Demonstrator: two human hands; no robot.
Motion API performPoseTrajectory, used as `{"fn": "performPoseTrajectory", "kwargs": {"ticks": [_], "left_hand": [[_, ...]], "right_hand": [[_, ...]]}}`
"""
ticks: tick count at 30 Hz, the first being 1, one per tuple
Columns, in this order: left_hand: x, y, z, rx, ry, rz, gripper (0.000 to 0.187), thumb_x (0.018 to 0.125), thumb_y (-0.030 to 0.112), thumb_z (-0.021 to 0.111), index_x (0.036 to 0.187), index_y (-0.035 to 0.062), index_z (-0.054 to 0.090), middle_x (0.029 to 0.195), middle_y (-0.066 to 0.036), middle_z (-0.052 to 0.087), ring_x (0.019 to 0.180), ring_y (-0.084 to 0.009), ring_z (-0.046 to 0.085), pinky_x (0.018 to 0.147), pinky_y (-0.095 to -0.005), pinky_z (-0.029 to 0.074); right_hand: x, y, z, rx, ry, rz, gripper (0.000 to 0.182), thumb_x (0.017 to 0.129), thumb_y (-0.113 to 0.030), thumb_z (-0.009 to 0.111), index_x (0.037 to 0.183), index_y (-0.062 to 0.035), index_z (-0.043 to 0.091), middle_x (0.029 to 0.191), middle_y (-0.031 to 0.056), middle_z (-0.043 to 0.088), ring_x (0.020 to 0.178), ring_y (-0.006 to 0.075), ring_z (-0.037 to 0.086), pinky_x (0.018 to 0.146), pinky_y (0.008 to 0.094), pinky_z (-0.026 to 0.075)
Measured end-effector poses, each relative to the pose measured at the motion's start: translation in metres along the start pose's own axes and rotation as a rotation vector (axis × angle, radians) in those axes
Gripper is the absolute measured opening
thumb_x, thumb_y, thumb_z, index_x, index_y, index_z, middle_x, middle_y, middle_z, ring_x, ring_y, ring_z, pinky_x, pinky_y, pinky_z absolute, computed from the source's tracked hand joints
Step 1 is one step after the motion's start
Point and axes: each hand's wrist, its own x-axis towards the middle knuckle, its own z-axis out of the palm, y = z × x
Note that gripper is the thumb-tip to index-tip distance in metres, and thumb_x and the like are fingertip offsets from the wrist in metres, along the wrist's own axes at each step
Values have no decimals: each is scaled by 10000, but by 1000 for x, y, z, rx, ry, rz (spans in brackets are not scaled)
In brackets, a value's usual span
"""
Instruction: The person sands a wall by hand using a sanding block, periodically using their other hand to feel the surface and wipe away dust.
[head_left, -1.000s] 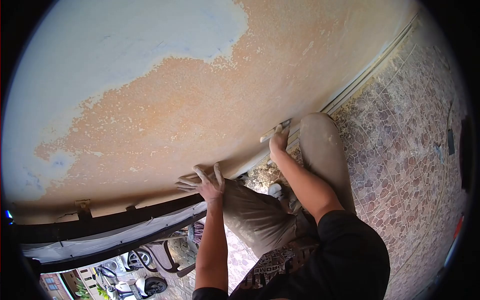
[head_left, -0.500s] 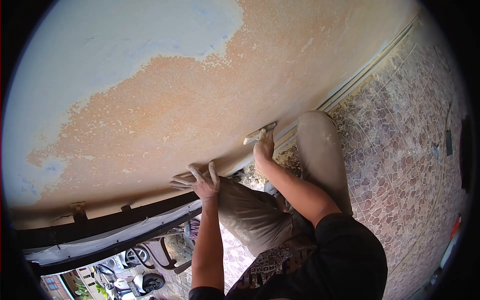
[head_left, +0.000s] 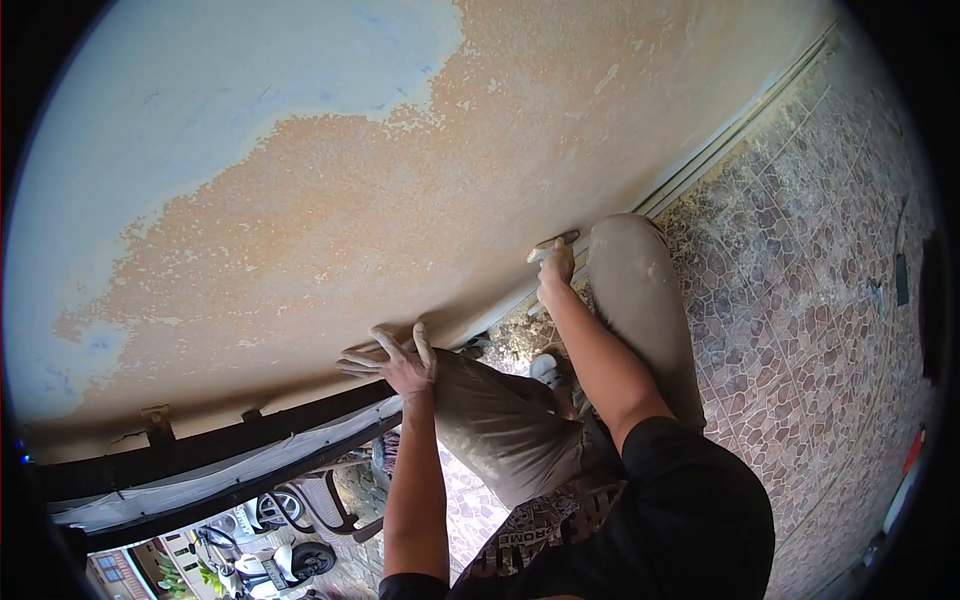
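My right hand [head_left: 556,275] grips what looks like a scraper [head_left: 569,238], low on the wall beside my bent knee. A pale end of the tool sticks out past my fingers, and my hand hides part of it. My dusty left hand [head_left: 404,368] rests with fingers spread against the lower wall [head_left: 330,230]. Bare orange-tan surface shows across much of this wall, with pale whitish paint left along the upper left and small flecks scattered over the tan part.
Stone-patterned floor [head_left: 780,330] spreads to the right, dusty along the wall base. My knee [head_left: 635,265] is close to the wall. A dark-framed structure [head_left: 230,440] juts out at lower left, with a chair [head_left: 325,505] and a motorcycle [head_left: 275,570] beyond.
My right hand has moved right and slightly up in view with the tool, along the wall's base toward my knee. My left hand stays on the wall.
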Motion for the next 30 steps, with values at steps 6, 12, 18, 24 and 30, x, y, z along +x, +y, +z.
{"fn": "performPoseTrajectory", "kwargs": {"ticks": [6, 12, 18, 24, 30], "left_hand": [[3, -1, 7, -19, 68, 31, 960, 856, 574, 643, 1563, 200, 113, 1482, -461, -112, 1338, -700, -74, 1003, -818, 53], [-1, 0, 0, -20, 39, 9, 961, 851, 566, 655, 1559, 190, 124, 1472, -476, -97, 1339, -699, -70, 998, -822, 47], [0, 3, 3, -42, 27, -37, 907, 855, 566, 653, 1520, 115, 233, 1456, -500, -79, 1338, -702, -63, 1007, -814, 40], [0, 0, 4, -20, 38, -14, 915, 861, 577, 636, 1539, 143, 199, 1478, -472, -83, 1348, -687, -68, 1022, -801, 41], [-1, 0, 3, -1, 58, 12, 959, 864, 597, 620, 1567, 180, 120, 1499, -443, -102, 1363, -669, -74, 1026, -795, 40]], "right_hand": [[-85, 5, 25, -197, -9, -279, 568, 1041, -406, 418, 1489, -104, 242, 1235, 106, 515, 991, 184, 526, 795, 336, 451], [5, 2, -7, 10, -161, -3, 466, 1046, -357, 425, 1447, -144, 319, 1156, 116, 570, 1039, 221, 560, 905, 418, 488], [-78, 20, 17, -185, -74, -149, 550, 1033, -365, 453, 1509, -186, 242, 890, 38, 518, 588, 75, 408, 515, 256, 369], [-65, -28, 5, 63, -155, 117, 652, 1022, -372, 453, 1534, -64, 192, 1502, 180, 378, 1365, 307, 400, 1127, 405, 318], [-98, -27, 15, -46, -62, -59, 622, 1018, -340, 461, 1513, -54, 216, 1529, 195, 319, 1384, 314, 360, 1149, 415, 281]]}}
